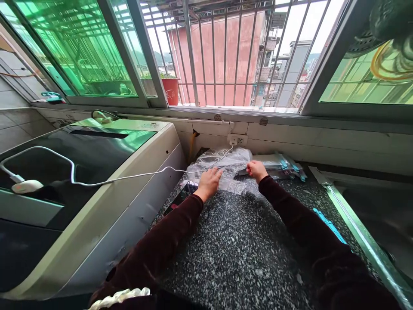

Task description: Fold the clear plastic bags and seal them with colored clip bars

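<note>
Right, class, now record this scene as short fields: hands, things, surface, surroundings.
Left hand: spread on clear plastic
Right hand: fingers curled at the plastic's right edge; contents hidden
Phone: beside the left sleeve
Blue-edged packs: right of the plastic
White cable: running across the appliance
Surface: speckled countertop
Background: barred window

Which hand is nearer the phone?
The left hand, beside the phone. The right hand is farther off, next to the blue-edged bags.

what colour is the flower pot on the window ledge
Reddish-orange, seen best in the head view.
</note>
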The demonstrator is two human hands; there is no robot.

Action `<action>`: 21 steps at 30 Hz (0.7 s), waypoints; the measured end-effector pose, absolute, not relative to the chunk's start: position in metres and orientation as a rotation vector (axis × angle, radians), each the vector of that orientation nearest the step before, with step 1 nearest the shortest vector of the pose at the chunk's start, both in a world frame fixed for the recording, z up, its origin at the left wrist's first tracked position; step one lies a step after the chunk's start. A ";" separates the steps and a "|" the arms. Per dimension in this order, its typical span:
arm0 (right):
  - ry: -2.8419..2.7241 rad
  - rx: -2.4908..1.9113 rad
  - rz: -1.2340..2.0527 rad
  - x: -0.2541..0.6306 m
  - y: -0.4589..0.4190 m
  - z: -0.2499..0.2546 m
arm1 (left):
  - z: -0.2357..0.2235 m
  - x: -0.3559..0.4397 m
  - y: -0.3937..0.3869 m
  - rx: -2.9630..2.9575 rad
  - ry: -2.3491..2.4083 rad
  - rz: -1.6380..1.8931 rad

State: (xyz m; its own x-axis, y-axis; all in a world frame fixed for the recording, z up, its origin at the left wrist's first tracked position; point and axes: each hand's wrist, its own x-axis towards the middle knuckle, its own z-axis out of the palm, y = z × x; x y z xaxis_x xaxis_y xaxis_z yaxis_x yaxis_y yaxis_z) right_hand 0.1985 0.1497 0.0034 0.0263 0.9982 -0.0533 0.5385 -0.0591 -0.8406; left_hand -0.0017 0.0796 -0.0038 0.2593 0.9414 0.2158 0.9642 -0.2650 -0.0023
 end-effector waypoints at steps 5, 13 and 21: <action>-1.709 -1.658 0.721 0.216 0.144 0.017 | 0.004 -0.007 0.087 -2.325 -1.948 -0.349; -2.211 -1.326 0.385 0.178 0.076 0.011 | 0.013 0.017 0.084 -2.266 -2.158 -0.559; -2.271 -1.544 0.283 0.136 0.112 -0.008 | 0.017 0.016 0.064 -2.457 -1.951 -0.780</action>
State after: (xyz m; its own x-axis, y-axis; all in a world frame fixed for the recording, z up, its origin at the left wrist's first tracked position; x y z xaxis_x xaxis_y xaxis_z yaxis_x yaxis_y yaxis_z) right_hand 0.1361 0.1118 -0.0077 -0.3249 0.9254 0.1950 0.8491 0.3762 -0.3707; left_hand 0.0164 0.0636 0.0171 0.1568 0.9375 0.3107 0.8934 -0.2687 0.3599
